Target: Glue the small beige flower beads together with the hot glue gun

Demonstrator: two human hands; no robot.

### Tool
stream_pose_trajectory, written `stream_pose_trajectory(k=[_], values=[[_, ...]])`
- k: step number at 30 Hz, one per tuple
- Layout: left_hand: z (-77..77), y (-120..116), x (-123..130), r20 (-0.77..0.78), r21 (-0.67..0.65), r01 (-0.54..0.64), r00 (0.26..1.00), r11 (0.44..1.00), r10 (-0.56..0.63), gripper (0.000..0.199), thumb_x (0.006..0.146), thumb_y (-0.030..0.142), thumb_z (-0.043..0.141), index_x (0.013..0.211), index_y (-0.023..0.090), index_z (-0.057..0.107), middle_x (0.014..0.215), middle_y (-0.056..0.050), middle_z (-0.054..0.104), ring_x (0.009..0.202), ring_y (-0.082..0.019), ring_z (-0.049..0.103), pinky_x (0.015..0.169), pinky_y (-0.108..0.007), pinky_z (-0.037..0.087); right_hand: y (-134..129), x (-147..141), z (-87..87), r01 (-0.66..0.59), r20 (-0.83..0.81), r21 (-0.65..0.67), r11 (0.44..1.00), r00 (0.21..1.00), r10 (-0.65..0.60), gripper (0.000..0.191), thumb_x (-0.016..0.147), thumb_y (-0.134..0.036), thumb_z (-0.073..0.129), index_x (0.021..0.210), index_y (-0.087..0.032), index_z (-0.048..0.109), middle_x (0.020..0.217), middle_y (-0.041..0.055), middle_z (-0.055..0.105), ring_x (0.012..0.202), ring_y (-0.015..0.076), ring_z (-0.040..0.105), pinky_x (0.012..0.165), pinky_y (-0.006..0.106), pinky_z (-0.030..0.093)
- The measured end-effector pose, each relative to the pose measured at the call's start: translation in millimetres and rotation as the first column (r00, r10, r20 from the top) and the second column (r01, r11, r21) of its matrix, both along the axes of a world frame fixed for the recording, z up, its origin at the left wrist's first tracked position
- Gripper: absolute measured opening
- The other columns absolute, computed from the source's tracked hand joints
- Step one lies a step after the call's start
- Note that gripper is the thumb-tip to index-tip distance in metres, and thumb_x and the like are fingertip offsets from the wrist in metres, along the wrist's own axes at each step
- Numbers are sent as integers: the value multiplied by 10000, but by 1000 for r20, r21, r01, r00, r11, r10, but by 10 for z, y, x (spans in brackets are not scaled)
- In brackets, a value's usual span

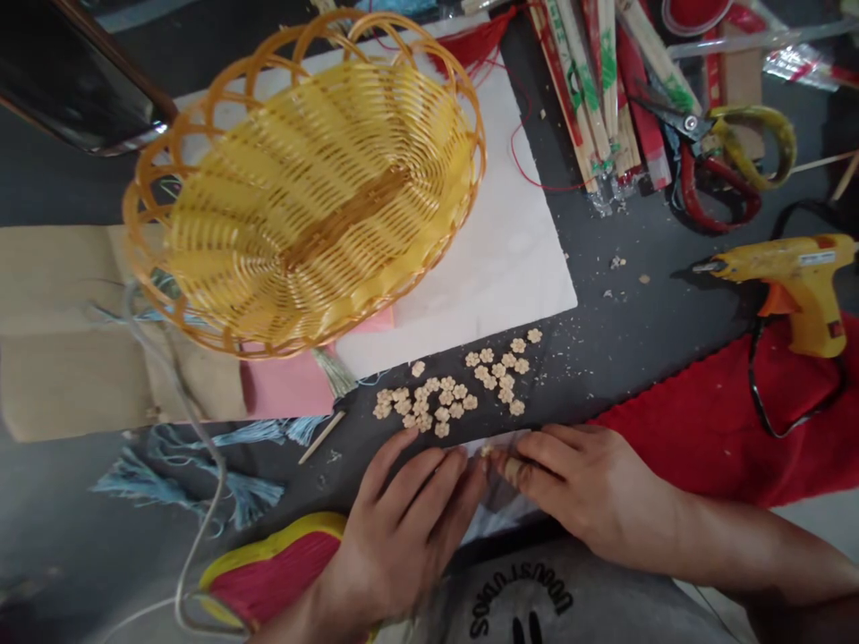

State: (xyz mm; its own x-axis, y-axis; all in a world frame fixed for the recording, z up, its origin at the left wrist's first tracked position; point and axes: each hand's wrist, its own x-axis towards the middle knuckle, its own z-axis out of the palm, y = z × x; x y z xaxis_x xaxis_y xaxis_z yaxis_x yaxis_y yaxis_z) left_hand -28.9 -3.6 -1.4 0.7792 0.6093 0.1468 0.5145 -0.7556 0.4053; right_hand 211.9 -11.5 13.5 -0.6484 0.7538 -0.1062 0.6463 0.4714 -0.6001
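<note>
At the near edge of the table, my left hand (pixel 420 510) has its fingers stretched out and slightly apart, the nearest tips beside a tiny pale flower piece (pixel 487 452). My right hand (pixel 594 487) pinches that piece at its fingertips, above a small white sheet of paper (pixel 497 510). Part of the piece is hidden by the fingers. Just beyond both hands lies a loose cluster of small flower-shaped wooden pieces (pixel 443 400), several of them touching. A short thin wooden stick (pixel 322 437) rests left of the cluster.
A yellow wicker basket (pixel 315 197) stands on white paper (pixel 530 259). To the right are a yellow glue gun (pixel 805 277), red cloth (pixel 725 429), scissors (pixel 715 143) and packaged sticks (pixel 597 89). Blue tassels (pixel 194 478) and a grey cable (pixel 201 429) lie left.
</note>
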Motion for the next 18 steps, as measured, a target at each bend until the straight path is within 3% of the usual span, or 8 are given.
stream_pose_trajectory(k=[14,18], values=[[41,-23,-3,-42,2,23,999,1000,-23,310,906,93,478,1127,126,692,1051,-73,716,964,-238,571,1097,-547,319,-15,9,-16,-3,-1,-9,1000,1000,3,318,921,-153,499,1222,-121,598,930,82,683,775,193,625,657,313,550],[31,-31,-2,-49,32,20,999,999,-19,299,909,104,482,1123,135,689,1074,-59,705,994,-234,560,1126,-539,289,15,53,-57,56,-109,64,996,993,-49,258,941,-155,493,1148,-145,647,845,49,680,691,156,612,588,275,523]])
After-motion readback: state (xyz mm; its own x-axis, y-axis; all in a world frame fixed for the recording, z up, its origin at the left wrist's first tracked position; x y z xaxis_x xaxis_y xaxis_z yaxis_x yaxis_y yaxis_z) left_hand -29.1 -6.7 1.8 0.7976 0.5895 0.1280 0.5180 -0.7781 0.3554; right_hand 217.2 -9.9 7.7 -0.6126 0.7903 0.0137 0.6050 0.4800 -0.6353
